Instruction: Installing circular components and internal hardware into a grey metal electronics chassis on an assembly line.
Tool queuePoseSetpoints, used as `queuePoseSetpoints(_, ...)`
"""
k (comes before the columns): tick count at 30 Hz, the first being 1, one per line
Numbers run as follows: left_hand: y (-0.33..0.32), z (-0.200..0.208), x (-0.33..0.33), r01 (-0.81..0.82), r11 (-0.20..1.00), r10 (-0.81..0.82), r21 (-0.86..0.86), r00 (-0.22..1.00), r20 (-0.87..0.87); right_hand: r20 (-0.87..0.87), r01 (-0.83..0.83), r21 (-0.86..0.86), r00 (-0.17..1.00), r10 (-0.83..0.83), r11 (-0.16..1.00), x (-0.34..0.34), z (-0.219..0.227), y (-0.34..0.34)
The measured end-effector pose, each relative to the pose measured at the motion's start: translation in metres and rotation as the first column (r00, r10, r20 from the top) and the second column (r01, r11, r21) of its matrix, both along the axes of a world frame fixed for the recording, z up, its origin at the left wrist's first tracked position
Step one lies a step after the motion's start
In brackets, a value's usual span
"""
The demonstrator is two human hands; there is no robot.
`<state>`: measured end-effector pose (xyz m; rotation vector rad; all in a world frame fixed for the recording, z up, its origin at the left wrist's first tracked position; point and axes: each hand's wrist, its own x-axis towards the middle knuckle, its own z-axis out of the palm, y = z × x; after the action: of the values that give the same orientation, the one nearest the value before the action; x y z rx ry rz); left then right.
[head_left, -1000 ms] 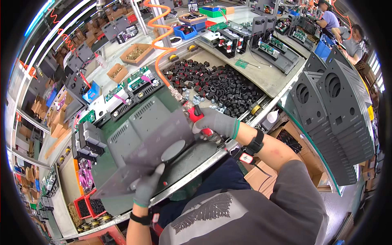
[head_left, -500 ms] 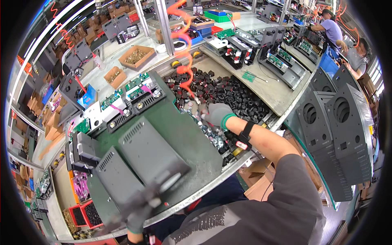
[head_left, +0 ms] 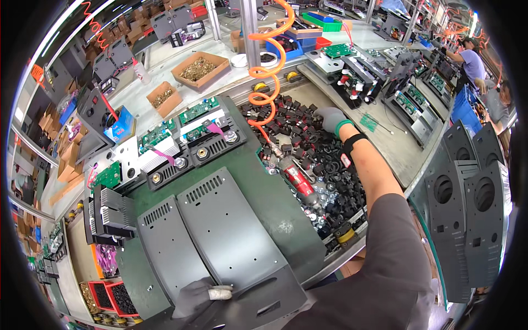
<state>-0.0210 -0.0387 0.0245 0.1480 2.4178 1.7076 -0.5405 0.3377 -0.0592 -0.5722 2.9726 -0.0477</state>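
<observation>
My left hand (head_left: 195, 297), in a grey glove, is closed on a dark grey metal panel (head_left: 267, 300) with a slot, at the near table edge. Its thumb lies over the panel. Beyond it, two grey vented metal plates (head_left: 225, 225) (head_left: 165, 242) lie side by side on the green mat (head_left: 291, 228). My right hand (head_left: 331, 120), gloved with a green cuff, is at the far side of a heap of small black parts with red bits (head_left: 297, 124). Its fingers are curled down there; what they pinch is hidden. A red power screwdriver (head_left: 298, 180) on an orange coiled hose (head_left: 264, 71) lies on the heap.
Assemblies with green circuit boards (head_left: 192, 113) line the mat's far edge. Cardboard boxes of brass parts (head_left: 201, 70) stand behind. Dark speaker-like panels (head_left: 478, 203) lean at the right. Red bins of black parts (head_left: 124, 300) sit at near left. Co-workers (head_left: 472, 63) are far right.
My right hand has moved away, up and right, from the screwdriver's place to the black parts. My left hand, blurred before, is now at the dark panel, slightly right. The view has shifted.
</observation>
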Motion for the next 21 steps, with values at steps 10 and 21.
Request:
queuePoseSetpoints(10, 0.029, 0.024, -0.019, -0.281, 0.933, 0.174, -0.226, 0.900, -0.401, -0.077, 0.335, -0.432, 0.912, -0.404, 0.838, -0.041, -0.013, -0.031)
queuePoseSetpoints(21, 0.021, 0.017, -0.021, -0.235, 0.941, 0.115, -0.244, 0.900, -0.421, 0.053, 0.217, -0.015, 0.975, -0.216, 0.976, -0.042, 0.001, -0.035)
